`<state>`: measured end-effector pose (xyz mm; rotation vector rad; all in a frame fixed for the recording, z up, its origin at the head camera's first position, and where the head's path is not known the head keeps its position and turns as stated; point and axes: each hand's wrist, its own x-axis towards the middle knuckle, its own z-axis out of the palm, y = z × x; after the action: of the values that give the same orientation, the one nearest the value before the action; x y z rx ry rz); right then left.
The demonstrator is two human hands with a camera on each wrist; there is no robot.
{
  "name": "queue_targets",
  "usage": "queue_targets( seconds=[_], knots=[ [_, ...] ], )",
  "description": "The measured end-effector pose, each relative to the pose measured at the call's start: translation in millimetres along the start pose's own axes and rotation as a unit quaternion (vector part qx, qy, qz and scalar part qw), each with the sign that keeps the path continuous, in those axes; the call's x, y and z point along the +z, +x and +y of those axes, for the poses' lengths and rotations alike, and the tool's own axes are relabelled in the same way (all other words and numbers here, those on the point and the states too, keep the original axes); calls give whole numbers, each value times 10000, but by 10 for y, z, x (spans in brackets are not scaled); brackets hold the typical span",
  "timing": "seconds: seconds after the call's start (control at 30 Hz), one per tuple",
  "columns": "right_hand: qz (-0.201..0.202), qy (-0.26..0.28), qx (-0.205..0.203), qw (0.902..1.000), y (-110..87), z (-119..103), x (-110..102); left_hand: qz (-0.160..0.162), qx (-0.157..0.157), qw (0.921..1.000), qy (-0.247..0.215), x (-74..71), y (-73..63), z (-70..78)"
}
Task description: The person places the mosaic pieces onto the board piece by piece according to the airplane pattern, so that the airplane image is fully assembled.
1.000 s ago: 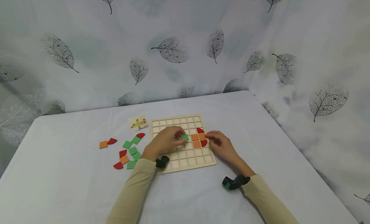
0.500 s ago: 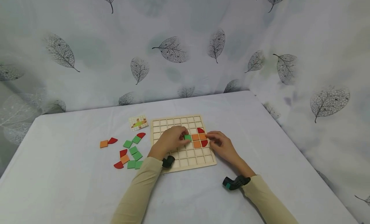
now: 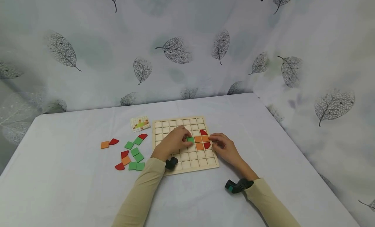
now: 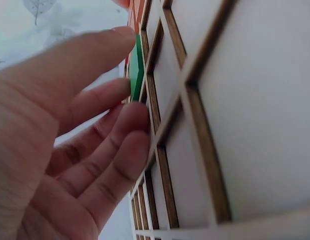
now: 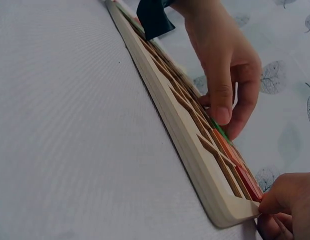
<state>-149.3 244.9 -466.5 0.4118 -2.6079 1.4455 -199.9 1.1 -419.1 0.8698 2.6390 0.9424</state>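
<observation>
A wooden grid board (image 3: 190,164) lies on the white cloth. My left hand (image 3: 173,143) is over its middle and pinches a green square tile (image 4: 136,70) between thumb and finger; the tile is in the cell left of the orange square tiles (image 3: 198,139). Whether it lies fully flat, I cannot tell. At the board's right edge, my right hand (image 3: 228,149) grips the rim, thumb above and fingers curled below in the right wrist view. Two red quarter-circle tiles (image 3: 207,145) sit in cells by the orange ones.
Left of the board lie several loose green square tiles (image 3: 133,166), orange squares (image 3: 104,144) and red quarter-circles (image 3: 119,166). A small pattern card (image 3: 140,124) rests near the board's upper left corner. A leaf-print cloth (image 3: 175,74) hangs behind the table.
My left hand has carried the green tile a short way right, up against the orange tiles, and has barely moved since. The right hand has kept its place on the rim.
</observation>
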Motion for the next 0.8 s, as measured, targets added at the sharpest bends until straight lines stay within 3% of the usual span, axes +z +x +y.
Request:
queue_targets(
  seconds=[0.27, 0.53, 0.8],
  knots=[
    [14, -71, 67, 10000, -5, 0, 2, -79, 60, 9999, -73, -6, -2, -33],
    [6, -75, -40, 10000, 4, -3, 9, -137, -76, 9996, -244, -31, -18, -52],
    [-8, -114, 19, 9999, 10, 3, 5, 63, 75, 9996, -256, -91, -70, -97]
  ],
)
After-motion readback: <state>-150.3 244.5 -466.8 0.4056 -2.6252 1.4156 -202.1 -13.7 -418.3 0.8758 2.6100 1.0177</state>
